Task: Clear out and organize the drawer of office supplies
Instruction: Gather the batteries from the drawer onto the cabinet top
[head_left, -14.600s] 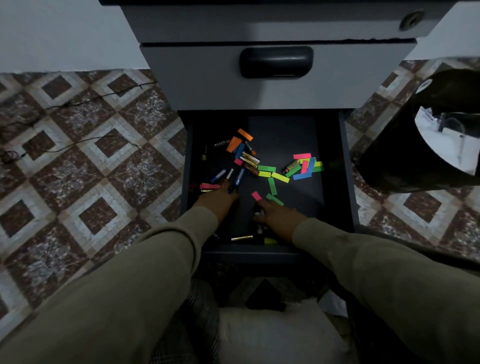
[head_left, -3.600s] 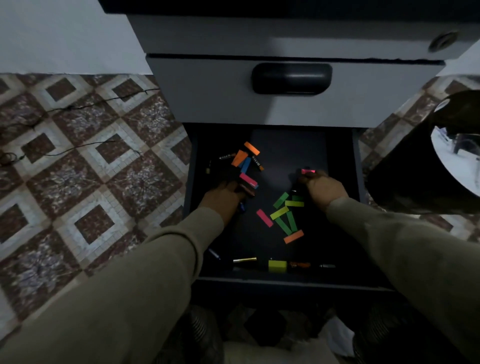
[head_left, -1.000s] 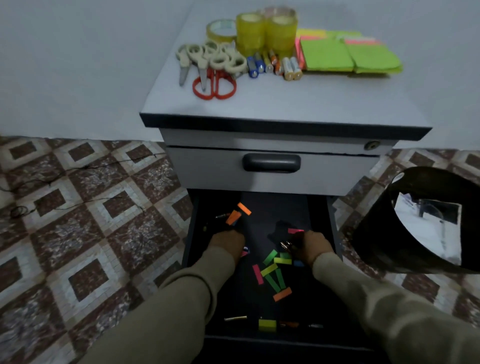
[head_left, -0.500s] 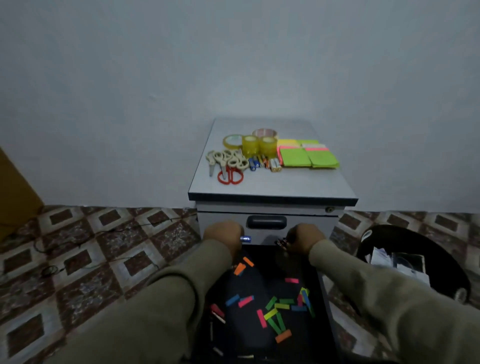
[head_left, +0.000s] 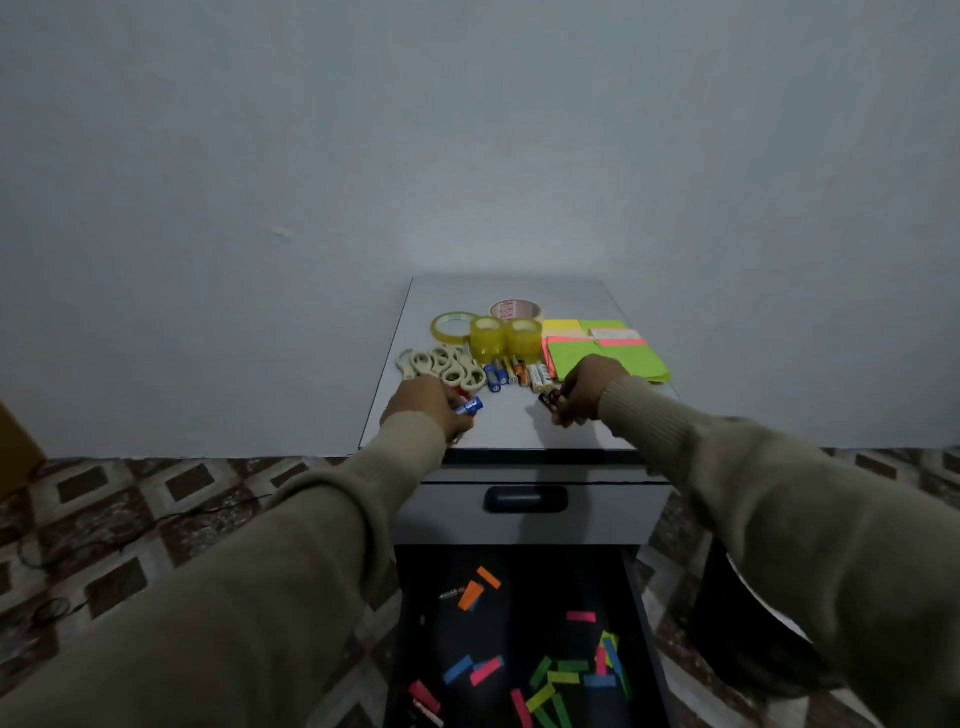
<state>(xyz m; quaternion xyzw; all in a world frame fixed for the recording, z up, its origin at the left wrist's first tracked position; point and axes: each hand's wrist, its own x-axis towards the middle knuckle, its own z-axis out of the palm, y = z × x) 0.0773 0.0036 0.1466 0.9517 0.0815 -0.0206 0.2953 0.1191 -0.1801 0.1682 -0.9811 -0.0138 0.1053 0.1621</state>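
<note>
Both hands are over the grey cabinet top. My left hand grips a blue battery and perhaps more, near the front left. My right hand holds dark batteries just above the top. A row of batteries lies between the hands, behind them. Cream-handled scissors, yellow tape rolls and green and pink sticky note pads sit further back. Below, the open bottom drawer holds several loose coloured paper strips.
A shut upper drawer with a dark handle faces me. A black bin stands on the patterned tile floor to the right. Thin cables lie on the floor at left. A plain wall rises behind the cabinet.
Both hands rose from the open drawer to the cabinet top, carrying batteries picked out of it. My view tilted up from the drawer to the top.
</note>
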